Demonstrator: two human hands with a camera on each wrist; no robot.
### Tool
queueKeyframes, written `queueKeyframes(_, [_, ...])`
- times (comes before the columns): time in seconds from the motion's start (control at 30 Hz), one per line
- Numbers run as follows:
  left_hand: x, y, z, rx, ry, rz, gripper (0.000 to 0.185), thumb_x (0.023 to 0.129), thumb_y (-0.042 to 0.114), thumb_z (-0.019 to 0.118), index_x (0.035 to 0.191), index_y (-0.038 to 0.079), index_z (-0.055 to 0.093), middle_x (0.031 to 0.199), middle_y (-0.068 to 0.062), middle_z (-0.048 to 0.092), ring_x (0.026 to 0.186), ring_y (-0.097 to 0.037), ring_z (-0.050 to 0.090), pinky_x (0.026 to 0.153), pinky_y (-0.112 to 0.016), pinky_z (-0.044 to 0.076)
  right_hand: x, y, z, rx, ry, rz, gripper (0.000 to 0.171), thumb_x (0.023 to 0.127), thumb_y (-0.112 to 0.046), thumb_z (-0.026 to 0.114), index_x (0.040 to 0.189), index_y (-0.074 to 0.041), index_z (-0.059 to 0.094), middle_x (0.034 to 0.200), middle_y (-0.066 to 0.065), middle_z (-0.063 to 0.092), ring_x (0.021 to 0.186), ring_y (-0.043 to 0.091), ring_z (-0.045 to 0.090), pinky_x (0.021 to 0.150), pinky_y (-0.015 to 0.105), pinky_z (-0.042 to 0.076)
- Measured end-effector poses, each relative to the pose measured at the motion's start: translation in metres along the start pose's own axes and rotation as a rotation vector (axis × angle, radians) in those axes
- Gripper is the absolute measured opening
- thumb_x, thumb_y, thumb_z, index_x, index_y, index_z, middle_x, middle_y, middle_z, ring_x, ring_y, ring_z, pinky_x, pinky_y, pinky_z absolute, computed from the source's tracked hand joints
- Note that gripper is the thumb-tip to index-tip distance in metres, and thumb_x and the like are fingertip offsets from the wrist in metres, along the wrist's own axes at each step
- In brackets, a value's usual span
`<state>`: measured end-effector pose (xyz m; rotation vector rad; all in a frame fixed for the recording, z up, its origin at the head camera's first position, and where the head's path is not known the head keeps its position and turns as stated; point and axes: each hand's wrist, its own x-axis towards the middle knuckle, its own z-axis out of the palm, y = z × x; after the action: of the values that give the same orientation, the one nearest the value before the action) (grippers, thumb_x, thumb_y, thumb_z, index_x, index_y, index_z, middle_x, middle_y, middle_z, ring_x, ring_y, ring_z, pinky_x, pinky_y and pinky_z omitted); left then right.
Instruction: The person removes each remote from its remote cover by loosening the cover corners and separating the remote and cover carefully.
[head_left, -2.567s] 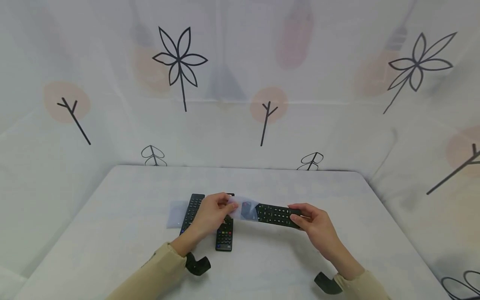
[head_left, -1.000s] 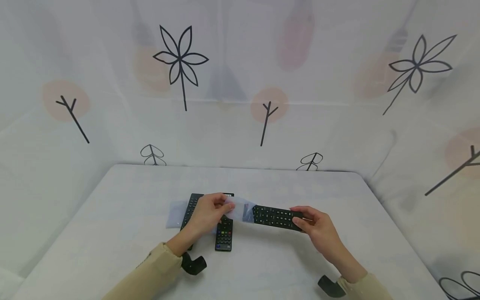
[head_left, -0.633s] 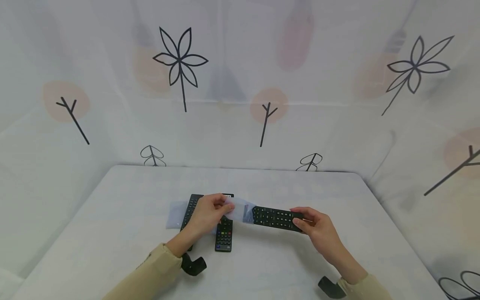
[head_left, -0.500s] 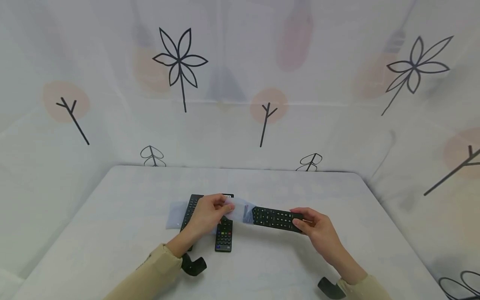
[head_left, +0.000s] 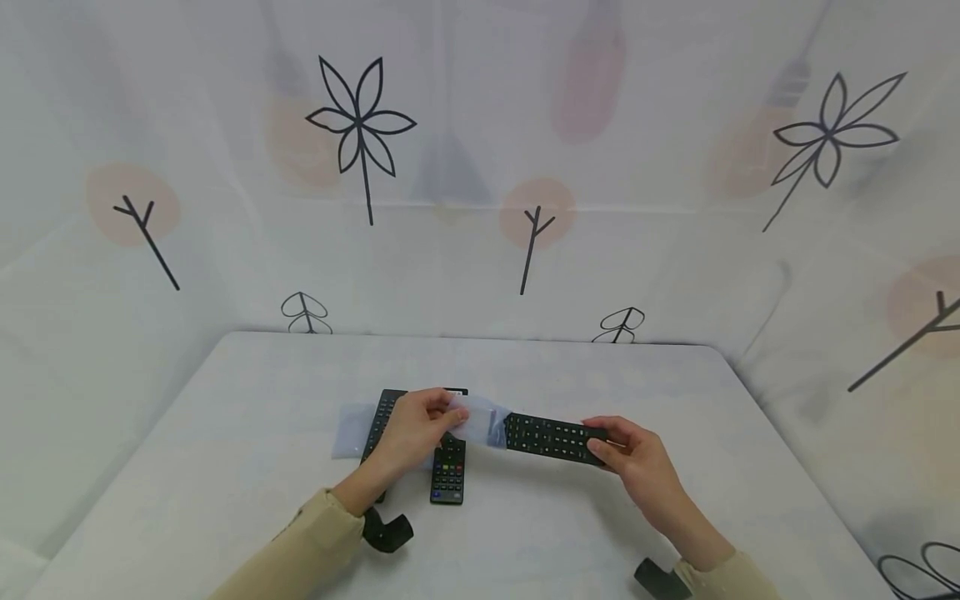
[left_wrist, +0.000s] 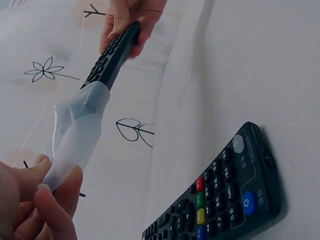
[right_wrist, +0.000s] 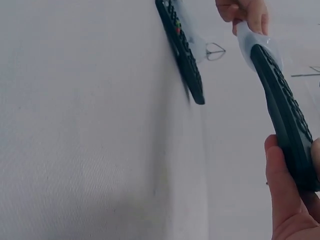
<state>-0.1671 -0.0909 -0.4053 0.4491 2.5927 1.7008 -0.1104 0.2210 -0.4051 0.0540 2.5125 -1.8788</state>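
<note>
So the person's right hand (head_left: 633, 457) is grasping one end of a long black button-covered remote control (head_left: 551, 437), fingers wrapped around its back end, holding it up off the white cloth-covered table (head_left: 225, 467). The other end of that remote sits inside the mouth of a clear thin plastic sleeve (head_left: 480, 419), only the tip is in, most of the remote is bare. In the left wrist view you can see the sleeve stretched over the remote's nose and then going limp and flat toward the camera.

The left hand (head_left: 416, 433) is pinching the far, empty end of that sleeve between thumb and fingertips (left_wrist: 55, 192), so the sleeve hangs between the two hands, roughly level, above the middle of the table.

Underneath the left hand there are two more remotes lying flat on the table. One is a shorter black remote with coloured buttons (head_left: 448, 471), pointing toward the person, buttons up, just below the left hand. The other is a black remote partly inside another clear plastic bag (head_left: 378, 423), just to the left of the first one; the hand covers a good part of it so I can't tell how far in it is.

Behind the table is a white fabric backdrop with black flower and twig drawings (head_left: 360, 125).
</note>
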Motion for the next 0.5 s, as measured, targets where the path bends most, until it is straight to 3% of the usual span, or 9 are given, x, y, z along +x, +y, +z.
queueKeyframes(0.33, [0.0032, 0.0051, -0.0012, -0.003, 0.023, -0.010, 0.004, 0.093, 0.016, 0.072, 0.093, 0.012, 0.071, 0.085, 0.003, 0.072, 0.072, -0.024, 0.063, 0.054, -0.027, 0.047, -0.0024, 0.0017, 0.0034, 0.155, 0.070, 0.036, 0.032, 0.095, 0.004, 0.061, 0.127, 0.007, 0.057, 0.122, 0.020, 0.064, 0.099, 0.013, 0.068, 0.083, 0.031, 0.056])
queueKeyframes(0.5, [0.0034, 0.0060, -0.0014, -0.017, 0.000, -0.007, 0.006, 0.095, 0.015, 0.068, 0.095, 0.010, 0.067, 0.086, 0.001, 0.070, 0.064, -0.022, 0.059, 0.051, -0.027, 0.047, -0.0042, 0.0030, 0.0051, 0.214, 0.077, 0.034, 0.032, 0.094, 0.007, 0.060, 0.125, 0.009, 0.057, 0.118, 0.014, 0.066, 0.098, 0.013, 0.068, 0.083, 0.032, 0.056])
